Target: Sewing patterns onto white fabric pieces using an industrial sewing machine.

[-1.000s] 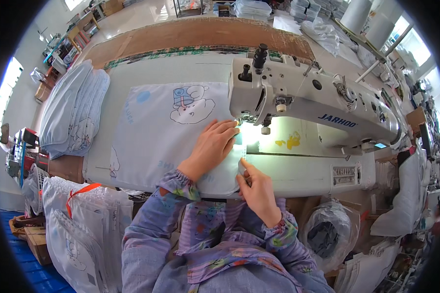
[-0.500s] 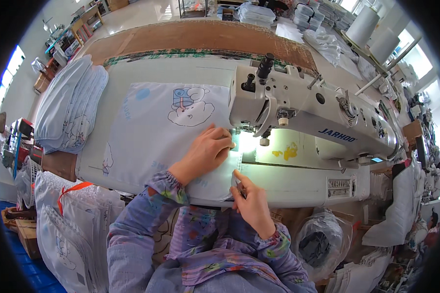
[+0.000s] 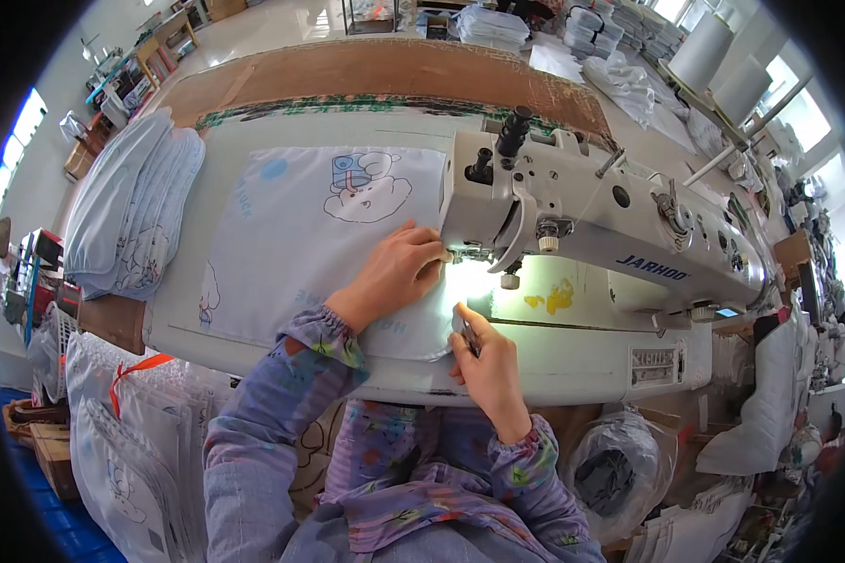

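A white cloth panel [image 3: 291, 244] with a cartoon print and pale blue lettering lies on the sewing machine table, its right edge running under the head of the sewing machine [image 3: 573, 202]. My left hand [image 3: 394, 277] rests on the panel, fingers bent and pressed together, their tips at the edge just beside the lit presser foot. Nearer to me, my right hand [image 3: 488, 366] pinches the same edge close to its front corner. A small dark grey thing shows between the right fingers; its kind I cannot make out. The needle is hidden.
A stack of folded printed cloth pieces [image 3: 145, 211] sits at the table's left end. More cloth pieces [image 3: 127, 469] hang below it at the left. A plastic bag [image 3: 620, 460] with dark contents stands below the table at the right. Thread cones [image 3: 699, 52] stand at the far right.
The panel has slid away from me along the presser foot. Both hands have shifted slightly the same way, keeping their hold on its edge.
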### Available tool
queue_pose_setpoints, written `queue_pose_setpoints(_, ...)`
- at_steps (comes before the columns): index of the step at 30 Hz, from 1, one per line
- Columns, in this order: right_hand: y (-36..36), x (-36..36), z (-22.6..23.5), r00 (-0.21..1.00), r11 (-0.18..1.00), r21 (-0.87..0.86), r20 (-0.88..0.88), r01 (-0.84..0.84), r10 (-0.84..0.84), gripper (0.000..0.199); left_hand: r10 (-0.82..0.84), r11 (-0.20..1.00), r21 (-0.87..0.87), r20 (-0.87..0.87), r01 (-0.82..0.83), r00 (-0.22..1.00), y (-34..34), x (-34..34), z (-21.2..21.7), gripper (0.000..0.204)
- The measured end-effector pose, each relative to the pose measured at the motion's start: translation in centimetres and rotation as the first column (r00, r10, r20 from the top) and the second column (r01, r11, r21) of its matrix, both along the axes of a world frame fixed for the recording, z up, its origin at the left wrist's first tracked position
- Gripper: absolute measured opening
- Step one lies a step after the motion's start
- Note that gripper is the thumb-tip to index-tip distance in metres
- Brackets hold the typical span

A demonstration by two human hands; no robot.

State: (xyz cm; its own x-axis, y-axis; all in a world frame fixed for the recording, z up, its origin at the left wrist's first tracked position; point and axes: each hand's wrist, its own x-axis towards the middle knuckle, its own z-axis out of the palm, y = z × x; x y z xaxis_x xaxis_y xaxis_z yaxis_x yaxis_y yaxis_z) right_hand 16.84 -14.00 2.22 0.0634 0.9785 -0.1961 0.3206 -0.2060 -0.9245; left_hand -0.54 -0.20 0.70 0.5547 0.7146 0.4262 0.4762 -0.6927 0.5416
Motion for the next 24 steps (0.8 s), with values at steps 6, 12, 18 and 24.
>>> queue_pose_setpoints(6, -1.2, 0.5, -0.2, 1.000, 0.996, 0.084, -0.008, 0.016, -0.015, 0.050, -0.024, 0.988, -0.153, -0.037, 0.018, 0.999, 8.9, -1.6, 1.7, 0.018)
queue_pose_setpoints(12, -7.0, -2.8, -1.2, 0.966, 0.950, 0.217, -0.077, -0.226, 0.248, 0.061, 0.575, 0.813, 0.289, -0.266, -0.505, 0.774, 16.6, -8.3, -0.6, 0.029)
queue_pose_setpoints(18, -10.3, -3.1, -0.7, 0.836, 0.877, 0.209, -0.269, -0.433, 0.477, 0.066, 0.583, 0.812, 0.361, -0.450, -0.460, 0.677, 6.3, -13.7, 0.3, 0.024)
queue_pose_setpoints(24, -12.3, 6.6, -2.4, 0.990, 1.000, -0.024, -0.139, 0.008, -0.011, 0.030, 0.356, 0.898, 0.116, -0.758, -0.424, 0.546, -10.9, -12.2, 5.1, 0.025)
